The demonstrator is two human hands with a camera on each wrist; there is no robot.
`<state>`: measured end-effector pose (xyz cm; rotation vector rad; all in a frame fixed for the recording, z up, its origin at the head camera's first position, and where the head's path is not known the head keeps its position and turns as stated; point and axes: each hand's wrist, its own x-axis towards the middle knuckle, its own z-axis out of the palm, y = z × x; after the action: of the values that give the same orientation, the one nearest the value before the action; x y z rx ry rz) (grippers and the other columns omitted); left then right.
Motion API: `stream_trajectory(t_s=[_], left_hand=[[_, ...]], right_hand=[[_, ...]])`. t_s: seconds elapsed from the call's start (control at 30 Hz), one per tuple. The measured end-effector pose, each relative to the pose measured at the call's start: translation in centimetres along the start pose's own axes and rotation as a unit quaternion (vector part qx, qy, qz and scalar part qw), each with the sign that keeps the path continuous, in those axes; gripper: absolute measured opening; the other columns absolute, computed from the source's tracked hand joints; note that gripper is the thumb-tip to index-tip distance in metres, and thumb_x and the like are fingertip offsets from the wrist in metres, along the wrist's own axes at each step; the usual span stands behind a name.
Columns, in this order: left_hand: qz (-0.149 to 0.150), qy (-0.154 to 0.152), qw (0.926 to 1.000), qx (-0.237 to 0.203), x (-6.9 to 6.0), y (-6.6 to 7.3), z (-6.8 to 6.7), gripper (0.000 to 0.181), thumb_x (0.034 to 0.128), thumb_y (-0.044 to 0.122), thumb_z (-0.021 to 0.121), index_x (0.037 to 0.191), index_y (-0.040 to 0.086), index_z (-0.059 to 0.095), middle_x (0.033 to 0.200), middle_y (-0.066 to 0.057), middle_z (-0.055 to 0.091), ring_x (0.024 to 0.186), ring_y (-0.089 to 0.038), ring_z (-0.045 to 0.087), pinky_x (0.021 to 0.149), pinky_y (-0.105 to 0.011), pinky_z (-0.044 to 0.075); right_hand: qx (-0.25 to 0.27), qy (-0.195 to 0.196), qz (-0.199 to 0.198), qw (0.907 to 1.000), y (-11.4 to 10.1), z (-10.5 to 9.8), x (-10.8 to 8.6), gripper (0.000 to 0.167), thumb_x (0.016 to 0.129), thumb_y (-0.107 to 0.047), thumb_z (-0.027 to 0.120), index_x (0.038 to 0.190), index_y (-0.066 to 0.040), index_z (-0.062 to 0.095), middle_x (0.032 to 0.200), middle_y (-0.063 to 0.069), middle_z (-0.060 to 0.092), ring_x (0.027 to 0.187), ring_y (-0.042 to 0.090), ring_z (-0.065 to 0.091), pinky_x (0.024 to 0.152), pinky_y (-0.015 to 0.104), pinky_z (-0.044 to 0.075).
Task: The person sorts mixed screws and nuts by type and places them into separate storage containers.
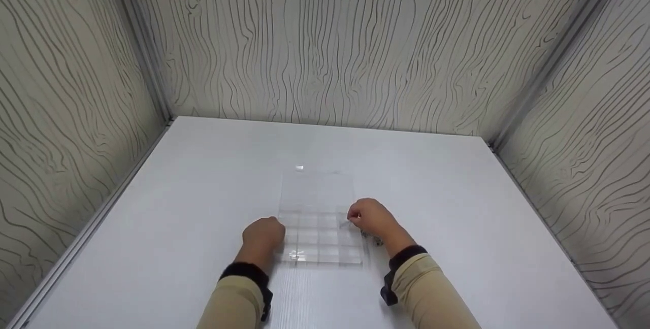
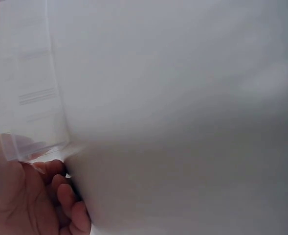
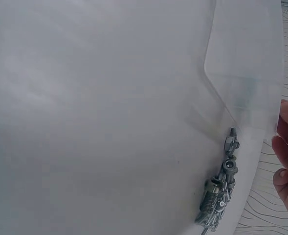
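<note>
A clear plastic compartment box [image 1: 327,237] lies on the white table with its clear lid [image 1: 317,189] laid back on the far side. My left hand [image 1: 264,232] grips the box's left edge; in the left wrist view its curled fingers [image 2: 60,178] are at the box corner. Over the right-hand compartments is my right hand [image 1: 375,216], thumb and fingertips close together. Whether they pinch anything is too small to tell. In the right wrist view, several small grey metal parts [image 3: 217,196] lie in a cluster beside the box, partly hidden under my right wrist in the head view.
The white tabletop [image 1: 431,182] extends around the box. Wood-grain patterned panels [image 1: 315,44] stand behind it and on both sides, joined by grey corner posts [image 1: 142,44].
</note>
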<state>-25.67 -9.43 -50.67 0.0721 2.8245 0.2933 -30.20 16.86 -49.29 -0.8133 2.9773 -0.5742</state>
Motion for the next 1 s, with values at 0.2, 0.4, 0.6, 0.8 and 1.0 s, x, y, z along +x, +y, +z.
stream_trajectory(t_s=[0.2, 0.4, 0.6, 0.8, 1.0], left_hand=[[0.016, 0.002, 0.9995, 0.026, -0.4, 0.1, -0.2, 0.018, 0.0689, 0.000, 0.063, 0.085, 0.006, 0.067, 0.101, -0.009, 0.061, 0.081, -0.022, 0.056, 0.062, -0.038, 0.052], [0.028, 0.011, 0.9989, 0.036, -0.7, 0.2, -0.2, 0.021, 0.0728, -0.002, 0.059, 0.090, 0.006, 0.068, 0.109, -0.010, 0.061, 0.090, -0.025, 0.058, 0.066, -0.038, 0.052], [0.028, 0.016, 0.9992, 0.025, -0.6, 0.2, -0.2, 0.021, 0.0728, -0.002, 0.057, 0.088, 0.006, 0.068, 0.111, -0.010, 0.060, 0.092, -0.026, 0.058, 0.067, -0.040, 0.052], [0.029, 0.011, 0.9990, 0.032, -0.5, 0.1, -0.2, 0.020, 0.0713, -0.001, 0.060, 0.087, 0.006, 0.069, 0.115, -0.010, 0.059, 0.094, -0.026, 0.057, 0.069, -0.039, 0.052], [0.021, 0.015, 0.9996, 0.005, -0.3, 0.0, 0.0, 0.037, 0.0714, 0.000, 0.057, 0.107, 0.002, 0.065, 0.126, -0.012, 0.054, 0.113, -0.032, 0.052, 0.083, -0.042, 0.049]], right_hand=[[-0.005, -0.013, 0.019, 0.9997, -0.2, 0.1, -0.1, 0.010, 0.085, -0.011, 0.063, 0.083, -0.009, 0.072, 0.082, 0.001, 0.064, 0.083, 0.021, 0.059, 0.078, 0.037, 0.049], [0.020, -0.006, 0.048, 0.9986, -0.1, -0.5, -0.2, 0.010, 0.086, -0.013, 0.061, 0.086, -0.009, 0.071, 0.081, -0.002, 0.061, 0.082, 0.018, 0.057, 0.077, 0.036, 0.048], [0.039, 0.051, 0.073, 0.9952, 1.5, -1.0, -0.5, 0.008, 0.086, -0.008, 0.060, 0.085, -0.008, 0.068, 0.078, -0.002, 0.056, 0.076, 0.015, 0.055, 0.068, 0.033, 0.048], [0.021, 0.056, 0.128, 0.9900, 3.2, -1.1, -1.4, 0.007, 0.083, -0.006, 0.060, 0.083, -0.009, 0.066, 0.081, 0.000, 0.057, 0.080, 0.019, 0.057, 0.072, 0.036, 0.048], [-0.006, 0.040, 0.160, 0.9863, 4.8, -0.9, -2.2, 0.006, 0.081, -0.007, 0.062, 0.079, -0.012, 0.064, 0.083, 0.002, 0.058, 0.083, 0.021, 0.056, 0.075, 0.038, 0.048]])
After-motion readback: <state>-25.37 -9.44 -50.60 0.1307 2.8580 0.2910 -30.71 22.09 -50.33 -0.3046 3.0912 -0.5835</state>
